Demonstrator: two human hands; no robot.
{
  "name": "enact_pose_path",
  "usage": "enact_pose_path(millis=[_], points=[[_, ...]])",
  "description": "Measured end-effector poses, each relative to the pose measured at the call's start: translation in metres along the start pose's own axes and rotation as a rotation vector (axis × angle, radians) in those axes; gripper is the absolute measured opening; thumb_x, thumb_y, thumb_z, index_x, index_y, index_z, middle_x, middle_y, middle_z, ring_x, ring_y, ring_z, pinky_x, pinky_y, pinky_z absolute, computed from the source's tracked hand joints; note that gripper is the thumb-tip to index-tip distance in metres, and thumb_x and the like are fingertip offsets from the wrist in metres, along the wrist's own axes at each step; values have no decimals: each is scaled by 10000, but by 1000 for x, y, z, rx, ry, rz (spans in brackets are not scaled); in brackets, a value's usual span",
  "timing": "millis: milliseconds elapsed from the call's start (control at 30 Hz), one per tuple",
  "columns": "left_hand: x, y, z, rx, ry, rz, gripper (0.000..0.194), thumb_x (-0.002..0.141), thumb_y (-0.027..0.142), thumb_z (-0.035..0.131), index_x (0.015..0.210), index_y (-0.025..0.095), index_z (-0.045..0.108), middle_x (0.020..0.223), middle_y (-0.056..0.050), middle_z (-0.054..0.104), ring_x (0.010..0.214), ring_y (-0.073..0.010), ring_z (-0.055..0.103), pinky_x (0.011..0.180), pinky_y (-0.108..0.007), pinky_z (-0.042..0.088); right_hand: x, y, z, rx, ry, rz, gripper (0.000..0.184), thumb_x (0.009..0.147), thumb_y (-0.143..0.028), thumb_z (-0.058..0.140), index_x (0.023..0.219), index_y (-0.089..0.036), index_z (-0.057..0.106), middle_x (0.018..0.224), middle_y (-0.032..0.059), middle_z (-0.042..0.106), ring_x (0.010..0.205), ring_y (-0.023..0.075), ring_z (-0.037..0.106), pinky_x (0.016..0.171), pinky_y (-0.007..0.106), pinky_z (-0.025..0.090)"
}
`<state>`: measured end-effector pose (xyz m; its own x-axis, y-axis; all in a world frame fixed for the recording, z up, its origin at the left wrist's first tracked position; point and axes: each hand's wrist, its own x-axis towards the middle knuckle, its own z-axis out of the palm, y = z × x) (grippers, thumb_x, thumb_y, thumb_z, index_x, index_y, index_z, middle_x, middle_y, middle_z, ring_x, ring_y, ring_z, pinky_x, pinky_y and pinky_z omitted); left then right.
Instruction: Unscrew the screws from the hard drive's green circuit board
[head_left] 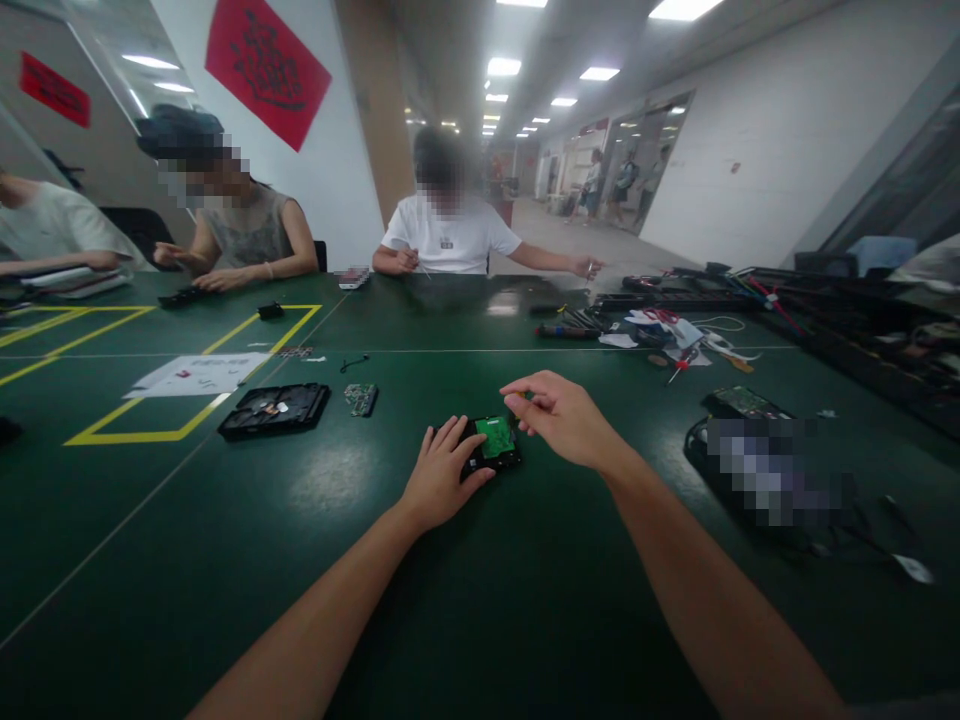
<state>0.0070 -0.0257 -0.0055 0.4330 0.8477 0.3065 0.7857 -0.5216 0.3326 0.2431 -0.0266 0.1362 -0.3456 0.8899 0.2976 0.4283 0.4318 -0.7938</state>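
Observation:
A black hard drive (511, 461) with a green circuit board (495, 437) on its upper face lies flat on the green table in front of me. My left hand (444, 470) rests over its left part, palm down with the fingers spread, and covers much of it. Just above the drive's right edge, my right hand (551, 415) is closed in a pinch. A bit of yellow shows between its thumb and forefinger, from a small tool mostly hidden by the fingers. Whether the tool's tip touches the drive cannot be seen.
Left of the drive lie a small circuit board (361, 400), an open black casing (274, 410) and a paper sheet (196, 374). On the right are a black pouch (739, 480), a red screwdriver (679, 371) and tangled cables. Across the table sits a person in a white shirt (450, 235).

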Motion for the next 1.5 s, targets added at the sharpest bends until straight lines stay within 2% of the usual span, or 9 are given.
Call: enact_pose_path(millis=[233,400,467,600,800,1033,1133,1267,1500], points=[[0,-1,0,-1,-2,10,551,988,531,617,1482,307,524,1684,-106,324,1573,-352,248,1244,-668,183,2,5,-4,39,45,68,221,995,-323,580,1173,-219,658,1111,66,723,669,120,688,559,251,542],[0,0,1,0,3,5,542,982,520,631,1473,311,534,1685,-104,325,1566,-358,265,1237,-674,197,4,3,-5,45,16,79,224,1013,-247,498,1156,-195,663,785,19,710,652,138,688,607,263,557],[0,0,1,4,6,4,550,979,514,638,1477,310,526,1683,-104,327,1567,-355,265,1237,-675,200,5,2,-6,39,16,80,249,1009,-237,497,1173,-188,678,750,15,702,660,143,687,633,272,557],[0,0,0,5,5,7,560,978,533,633,1478,308,525,1683,-109,326,1568,-359,262,1232,-678,214,3,3,-7,38,27,81,243,993,-341,575,1156,-199,685,822,29,725,684,154,681,630,285,542],[1,1,0,8,2,15,551,983,521,628,1483,316,521,1684,-102,327,1569,-354,264,1240,-671,206,2,9,-6,-101,115,89,319,879,-504,735,948,-206,647,857,24,710,674,145,620,577,261,462],[0,3,-3,8,-4,8,549,985,530,623,1481,319,520,1687,-100,322,1573,-350,256,1241,-673,198,2,2,-6,-43,60,20,228,959,-327,626,1156,-227,681,1130,63,704,686,120,661,625,275,511],[0,3,-3,6,-2,8,548,983,527,629,1479,322,520,1687,-98,325,1573,-349,257,1242,-670,196,1,0,-6,-11,54,36,263,968,-273,582,1216,-238,661,1064,47,723,649,120,664,604,271,510],[1,3,-2,8,-8,1,551,978,519,640,1479,322,520,1693,-97,311,1577,-354,244,1242,-676,184,2,4,-6,-56,53,60,241,987,-293,556,1197,-237,662,817,7,693,666,147,667,610,270,509],[1,3,-2,3,-21,-9,545,987,533,621,1480,324,519,1702,-90,291,1585,-345,224,1251,-664,165,5,15,-4,-140,148,46,210,924,-399,681,1046,-234,637,1046,49,716,712,147,661,633,287,520]])
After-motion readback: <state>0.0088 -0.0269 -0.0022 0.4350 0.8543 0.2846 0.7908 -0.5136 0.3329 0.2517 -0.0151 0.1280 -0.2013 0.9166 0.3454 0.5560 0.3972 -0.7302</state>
